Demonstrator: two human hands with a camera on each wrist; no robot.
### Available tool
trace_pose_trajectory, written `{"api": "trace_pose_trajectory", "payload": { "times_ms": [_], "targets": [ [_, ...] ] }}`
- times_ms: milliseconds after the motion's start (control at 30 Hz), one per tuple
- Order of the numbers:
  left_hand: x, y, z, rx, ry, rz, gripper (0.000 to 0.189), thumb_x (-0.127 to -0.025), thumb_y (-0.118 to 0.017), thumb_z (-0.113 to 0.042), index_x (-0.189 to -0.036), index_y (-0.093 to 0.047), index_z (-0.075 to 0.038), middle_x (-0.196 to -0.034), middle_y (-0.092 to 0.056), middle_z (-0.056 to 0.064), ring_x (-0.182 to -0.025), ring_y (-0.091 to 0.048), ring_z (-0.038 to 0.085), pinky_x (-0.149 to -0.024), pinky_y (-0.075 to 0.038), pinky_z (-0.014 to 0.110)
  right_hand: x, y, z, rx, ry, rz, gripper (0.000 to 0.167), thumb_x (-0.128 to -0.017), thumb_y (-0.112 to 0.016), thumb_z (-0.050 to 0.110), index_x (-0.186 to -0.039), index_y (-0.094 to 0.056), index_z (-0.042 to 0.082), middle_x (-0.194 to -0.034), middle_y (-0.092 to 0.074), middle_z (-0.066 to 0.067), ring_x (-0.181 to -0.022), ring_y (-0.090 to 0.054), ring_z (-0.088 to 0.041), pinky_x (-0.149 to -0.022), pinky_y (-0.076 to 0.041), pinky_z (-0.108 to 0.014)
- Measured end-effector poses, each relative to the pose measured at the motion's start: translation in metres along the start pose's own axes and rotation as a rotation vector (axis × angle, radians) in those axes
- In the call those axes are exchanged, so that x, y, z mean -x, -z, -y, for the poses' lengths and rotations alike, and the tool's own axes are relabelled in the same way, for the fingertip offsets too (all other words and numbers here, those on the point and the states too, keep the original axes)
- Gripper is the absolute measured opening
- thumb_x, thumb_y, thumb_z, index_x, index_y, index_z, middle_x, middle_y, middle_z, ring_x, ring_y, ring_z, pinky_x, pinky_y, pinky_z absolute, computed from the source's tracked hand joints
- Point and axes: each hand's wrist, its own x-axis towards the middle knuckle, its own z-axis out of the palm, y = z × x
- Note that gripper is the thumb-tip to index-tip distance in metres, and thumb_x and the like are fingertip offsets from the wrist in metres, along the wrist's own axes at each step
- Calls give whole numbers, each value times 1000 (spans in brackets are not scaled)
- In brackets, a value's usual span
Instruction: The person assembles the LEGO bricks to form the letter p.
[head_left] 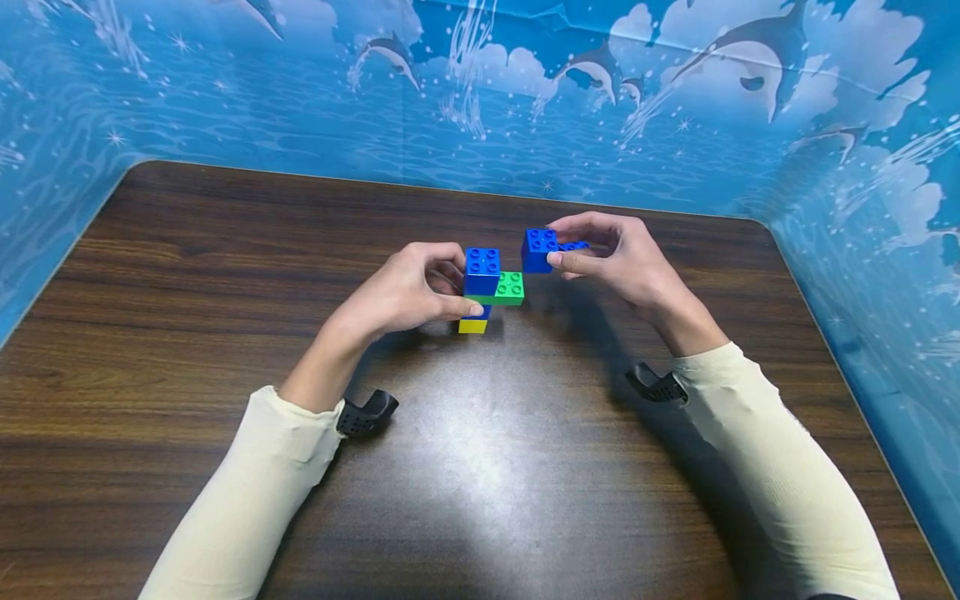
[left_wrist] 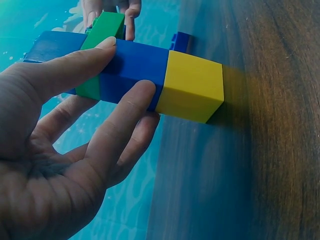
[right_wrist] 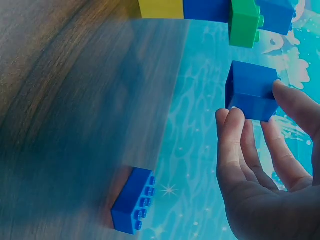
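Observation:
My left hand (head_left: 408, 287) grips an upright stack of toy building bricks between thumb and fingers. From the bottom it has a yellow brick (head_left: 472, 327), a blue brick (left_wrist: 132, 65), a thinner green brick (head_left: 512, 287) jutting out to the right, and another blue brick (head_left: 482, 271) on top. Whether the yellow brick touches the table cannot be told. To the right of the stack and apart from it, my right hand (head_left: 618, 254) pinches a loose square blue brick (right_wrist: 252, 90) in the air, studs up.
A longer, flatter blue brick (right_wrist: 132, 200) lies on the brown wooden table (head_left: 225, 275), partly behind my right hand in the head view. Blue sheeting (head_left: 300, 108) with dolphins borders the table's back and sides. A black wrist mount (head_left: 367, 414) sits on each sleeve.

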Motion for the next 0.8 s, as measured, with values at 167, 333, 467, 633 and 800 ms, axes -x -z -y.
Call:
{"api": "trace_pose_trajectory", "payload": {
  "times_ms": [167, 333, 467, 633, 800],
  "targets": [
    [0, -1, 2, 12, -6, 7, 29, -93, -86, -14, -114, -67, -8, -124, -71, 16, -108, -73, 32, -93, -61, 47, 6, -1, 4, 33, 33, -10, 39, -99, -79, 16, -136, -70, 7, -137, -68, -13, -92, -80, -17, -83, -66, -30],
    [1, -1, 1, 17, -6, 8, 30, -93, -86, -14, -115, -67, -8, -124, -71, 16, -108, -74, 32, -93, -61, 47, 11, -2, 8, 9, 57, -8, 38, -100, -79, 16, -136, -70, 7, -135, -69, -13, -91, -81, -21, -85, -67, -35],
    [0, -1, 0, 21, -11, 10, 30, -93, -86, -14, -115, -67, -8, -124, -72, 16, -108, -74, 32, -95, -61, 48, 16, -3, 11, 18, 76, 9, 37, -101, -77, 16, -136, -69, 7, -133, -70, -13, -88, -81, -22, -83, -67, -33],
    [0, -1, 1, 21, -21, 11, 29, -94, -85, -15, -115, -67, -7, -124, -72, 19, -109, -74, 34, -98, -60, 51, 21, -5, 13, 32, 103, 29, 37, -102, -76, 15, -136, -69, 6, -134, -69, -14, -87, -81, -23, -82, -67, -33],
    [0, -1, 2, 21, -15, 9, 30, -94, -86, -16, -116, -68, -7, -124, -72, 18, -110, -73, 34, -99, -60, 51, 22, -9, 12, -2, 118, 50, 37, -101, -76, 12, -136, -68, 4, -133, -70, -15, -88, -80, -25, -81, -68, -37]
  ]
}}
